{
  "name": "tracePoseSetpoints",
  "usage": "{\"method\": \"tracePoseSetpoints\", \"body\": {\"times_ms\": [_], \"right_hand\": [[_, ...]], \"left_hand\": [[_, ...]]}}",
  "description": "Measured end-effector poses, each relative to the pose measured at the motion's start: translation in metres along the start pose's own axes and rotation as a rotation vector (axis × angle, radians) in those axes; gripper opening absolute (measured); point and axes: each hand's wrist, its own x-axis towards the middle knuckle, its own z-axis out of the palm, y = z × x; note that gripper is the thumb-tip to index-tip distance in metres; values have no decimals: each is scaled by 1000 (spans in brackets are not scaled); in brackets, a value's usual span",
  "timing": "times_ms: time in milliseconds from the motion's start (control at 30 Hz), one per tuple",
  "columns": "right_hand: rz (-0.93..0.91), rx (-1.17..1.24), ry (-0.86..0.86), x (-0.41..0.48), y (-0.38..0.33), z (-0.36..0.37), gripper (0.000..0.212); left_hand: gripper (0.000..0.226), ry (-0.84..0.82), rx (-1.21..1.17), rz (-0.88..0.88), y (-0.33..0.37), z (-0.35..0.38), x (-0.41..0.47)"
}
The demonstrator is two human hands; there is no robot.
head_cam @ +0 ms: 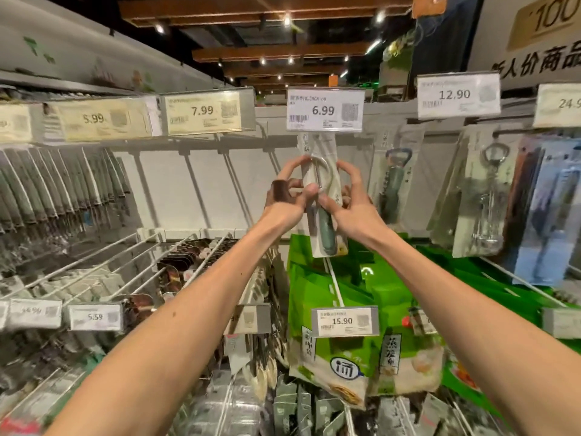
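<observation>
Under 6.99 tag [325, 110], your left hand [289, 201] & right hand [350, 210] both pinch peeler pkg [328, 239]; yank sideways & its hang-hole could tear.

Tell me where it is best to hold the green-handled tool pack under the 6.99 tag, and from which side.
Pinch the tool pack by its card's two long edges, upper half, coming from the front. It is upright and flat, and the bulging tool fills the middle. The left hand and right hand hold it so.
</observation>
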Motion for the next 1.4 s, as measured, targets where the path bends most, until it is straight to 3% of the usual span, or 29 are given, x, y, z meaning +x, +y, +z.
{"method": "tracePoseSetpoints", "body": {"times_ms": [100,233,500,700,833,1000,1133,1233,1400], "right_hand": [[-12,-51,13,0,0,2,68],[-4,-182,26,-15,1,-6,72],[-169,-277,5,-97,-3,-20,30],[-78,-55,-198,-189,4,10,25],[-158,-178,-296,-259,20,74,30],[-180,-250,-618,-351,25,181,44],[-250,-253,-805,-412,7,264,44],[-283,-240,-931,-448,-16,328,45],[-251,-249,-1097,-502,-54,449,46]], "left_hand": [[58,-66,-9,-55,-10,-13,7],[56,-118,164,-101,-7,-26,-7],[3,-140,464,-75,29,-63,-81],[17,-237,676,-121,50,-101,-184],[21,-297,829,-223,42,-135,-282],[42,-409,1023,-447,12,-194,-430],[50,-366,1099,-644,-4,-252,-544],[39,-352,1138,-832,-9,-300,-607],[44,-270,1106,-1015,-41,-395,-693]]}}
